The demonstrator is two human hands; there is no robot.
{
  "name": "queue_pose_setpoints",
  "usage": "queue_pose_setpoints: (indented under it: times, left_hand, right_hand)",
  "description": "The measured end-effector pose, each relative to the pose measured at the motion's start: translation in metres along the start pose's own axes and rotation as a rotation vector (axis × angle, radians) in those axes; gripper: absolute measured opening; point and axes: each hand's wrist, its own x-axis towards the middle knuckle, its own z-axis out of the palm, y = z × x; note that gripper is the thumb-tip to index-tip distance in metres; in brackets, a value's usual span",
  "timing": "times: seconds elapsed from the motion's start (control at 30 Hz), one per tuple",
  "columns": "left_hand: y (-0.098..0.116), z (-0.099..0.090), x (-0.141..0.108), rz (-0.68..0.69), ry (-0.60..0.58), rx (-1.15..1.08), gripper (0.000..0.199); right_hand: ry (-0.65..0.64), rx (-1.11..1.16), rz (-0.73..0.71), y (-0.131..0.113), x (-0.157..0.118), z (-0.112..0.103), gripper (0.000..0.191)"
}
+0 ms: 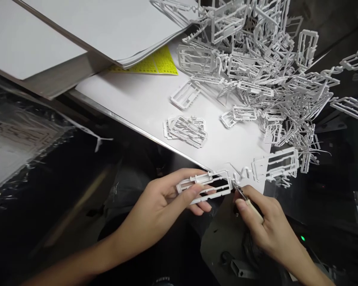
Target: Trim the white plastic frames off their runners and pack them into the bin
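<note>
Frame (213, 196) sits pinched in left hand (164, 202), right hand (267, 218) grips cutters (249, 202) at its end; small stack (187, 131) ahead of left looks done, big pile (265, 73) beyond right probably isn't lol

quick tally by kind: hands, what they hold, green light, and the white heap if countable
Hands: 2 (left hand, right hand)
White frame in left hand: 1
Hand tool in right hand: 1
Green light: 1
Total: 5, leaving out the heap of white frames, too tangled to count
</note>
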Motion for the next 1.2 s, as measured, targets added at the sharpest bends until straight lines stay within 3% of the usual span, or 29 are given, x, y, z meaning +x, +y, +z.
queue_pose_setpoints:
  times: [0.2, 0.3, 0.37, 0.43, 0.6, 0.73, 0.9, 1.0, 1.1, 1.2]
  left_hand:
    - [0.002, 0.002, 0.005, -0.011, 0.051, 0.028, 0.03]
    - [0.011, -0.008, 0.007, 0.102, 0.272, 0.185, 0.035]
    - [0.021, -0.018, 0.012, 0.23, 0.451, 0.365, 0.037]
    - [0.033, -0.026, 0.022, 0.344, 0.542, 0.547, 0.035]
    - [0.047, -0.034, 0.062, 0.548, 0.472, 0.931, 0.023]
    - [0.04, -0.038, 0.089, 0.692, 0.518, 1.25, 0.026]
    - [0.032, -0.031, 0.071, 0.774, 0.664, 1.165, 0.029]
    - [0.01, -0.011, 0.045, 0.779, 0.533, 0.921, 0.016]
    - [-0.031, 0.019, 0.03, 0.478, 0.116, 0.704, 0.02]
    - [-0.069, 0.044, 0.031, 0.219, -0.071, 0.587, 0.037]
  right_hand:
    - [-0.004, 0.024, 0.067, 0.006, 0.0, 0.002, 0.032]
    - [0.084, 0.011, 0.076, 0.01, -0.002, 0.0, 0.029]
    - [0.225, -0.041, 0.084, 0.014, -0.004, -0.002, 0.027]
    - [0.376, -0.113, 0.107, 0.019, -0.006, -0.003, 0.029]
    - [0.592, -0.243, 0.165, 0.035, -0.009, 0.001, 0.042]
    - [0.586, -0.303, 0.176, 0.05, -0.007, 0.009, 0.048]
    - [0.541, -0.18, 0.289, 0.066, 0.0, 0.017, 0.045]
    - [0.5, -0.055, 0.354, 0.068, 0.003, 0.018, 0.042]
    - [0.479, 0.008, 0.354, 0.063, 0.005, 0.018, 0.038]
    - [0.482, 0.059, 0.325, 0.056, 0.007, 0.02, 0.037]
